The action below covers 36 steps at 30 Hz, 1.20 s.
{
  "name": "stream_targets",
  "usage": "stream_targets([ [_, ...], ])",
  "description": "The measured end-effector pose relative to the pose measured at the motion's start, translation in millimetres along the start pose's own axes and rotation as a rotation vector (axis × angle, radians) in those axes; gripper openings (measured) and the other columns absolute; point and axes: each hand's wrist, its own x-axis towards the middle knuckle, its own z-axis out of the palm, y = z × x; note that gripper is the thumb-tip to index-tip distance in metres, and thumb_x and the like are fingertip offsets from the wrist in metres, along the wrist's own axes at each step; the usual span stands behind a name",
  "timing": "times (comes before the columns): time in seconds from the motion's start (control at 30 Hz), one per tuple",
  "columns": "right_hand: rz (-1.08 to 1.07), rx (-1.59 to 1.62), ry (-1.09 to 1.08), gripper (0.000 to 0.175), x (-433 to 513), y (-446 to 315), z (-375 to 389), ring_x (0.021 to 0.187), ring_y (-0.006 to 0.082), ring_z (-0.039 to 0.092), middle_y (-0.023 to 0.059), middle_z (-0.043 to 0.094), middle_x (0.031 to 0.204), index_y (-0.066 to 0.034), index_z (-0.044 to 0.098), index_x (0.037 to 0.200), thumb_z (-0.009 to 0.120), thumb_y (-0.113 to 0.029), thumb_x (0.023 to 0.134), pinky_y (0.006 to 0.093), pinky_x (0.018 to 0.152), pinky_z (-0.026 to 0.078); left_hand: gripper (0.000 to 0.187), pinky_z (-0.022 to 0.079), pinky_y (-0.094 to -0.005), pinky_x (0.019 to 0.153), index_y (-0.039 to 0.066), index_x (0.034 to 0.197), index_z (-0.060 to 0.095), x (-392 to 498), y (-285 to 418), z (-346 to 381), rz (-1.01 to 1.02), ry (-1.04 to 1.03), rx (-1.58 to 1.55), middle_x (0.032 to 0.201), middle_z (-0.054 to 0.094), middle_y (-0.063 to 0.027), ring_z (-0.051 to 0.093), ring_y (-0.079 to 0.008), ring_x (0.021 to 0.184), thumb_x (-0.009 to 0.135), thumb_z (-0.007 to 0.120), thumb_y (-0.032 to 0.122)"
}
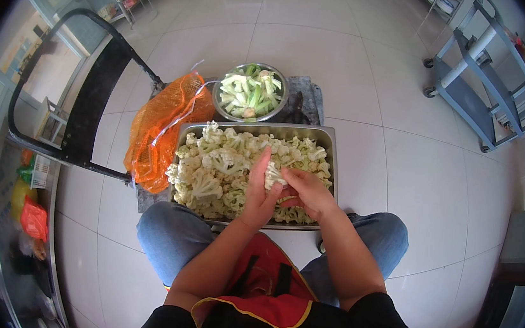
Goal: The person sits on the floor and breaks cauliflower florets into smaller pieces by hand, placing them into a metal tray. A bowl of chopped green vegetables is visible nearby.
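Observation:
Between my two hands, above the right half of a steel tray (333,166), is a cauliflower floret (273,175). My left hand (261,190) lies along the floret's left side, fingers pointing up. The fingers and thumb of my right hand (306,191) grip it from the right. Many cut cauliflower florets (207,187) fill the tray. Behind the tray stands a round metal bowl (284,100) of pale green and white stem pieces (250,93). An orange mesh bag (160,134) lies to the left of bowl and tray.
Bowl, bag and tray rest on a grey platform cart (314,104) with a black handle frame (92,98) at left. My knees flank the tray's near side. A blue-grey trolley (477,85) stands at upper right, a metal shelf (53,219) with bags at lower left.

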Motion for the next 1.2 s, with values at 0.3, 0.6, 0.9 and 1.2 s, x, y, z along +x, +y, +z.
stream_targets([
  [0.3,-0.521,-0.504,0.150,0.021,4.6,20.2,5.4,0.080,0.0073,0.057,-0.0017,0.059,0.088,-0.0047,0.057,0.102,0.070,-0.018,0.093,0.0250,0.073,0.050,0.052,0.039,-0.0317,0.103,-0.001,0.148,0.032,-7.1,12.0,12.3,-0.395,0.058,-0.434,0.133,0.051,-0.0144,0.051,-0.0197,0.118,0.106,0.044,0.027],
  [0.6,-0.462,-0.617,0.171,0.023,3.2,26.8,9.3,0.075,0.0090,0.059,0.0032,0.058,0.085,-0.0042,0.050,0.092,0.067,-0.020,0.095,0.0266,0.065,0.052,0.043,0.039,-0.0311,0.101,0.000,0.144,0.036,-16.5,6.3,15.7,-0.232,0.128,-0.222,0.129,0.050,-0.0121,0.050,-0.0180,0.114,0.107,0.037,0.024],
  [0.9,-0.362,-0.777,0.273,0.042,27.5,31.7,-5.0,0.083,0.0129,0.066,0.0084,0.064,0.094,-0.0006,0.057,0.109,0.061,-0.041,0.098,0.0298,0.064,0.057,0.041,0.040,-0.0330,0.097,-0.005,0.136,0.046,-13.9,-14.9,17.7,-0.244,0.172,-0.069,0.126,0.050,-0.0151,0.050,-0.0218,0.111,0.105,0.041,0.021],
  [1.2,-0.402,-0.516,0.235,0.045,11.1,32.5,15.8,0.064,0.0177,0.063,0.0092,0.062,0.073,0.0000,0.061,0.098,0.051,-0.044,0.102,0.0356,0.056,0.048,0.054,0.039,-0.0395,0.100,-0.006,0.142,0.039,-17.4,4.3,16.5,-0.024,0.097,0.173,0.128,0.051,-0.0193,0.050,-0.0280,0.114,0.104,0.041,0.032],
])
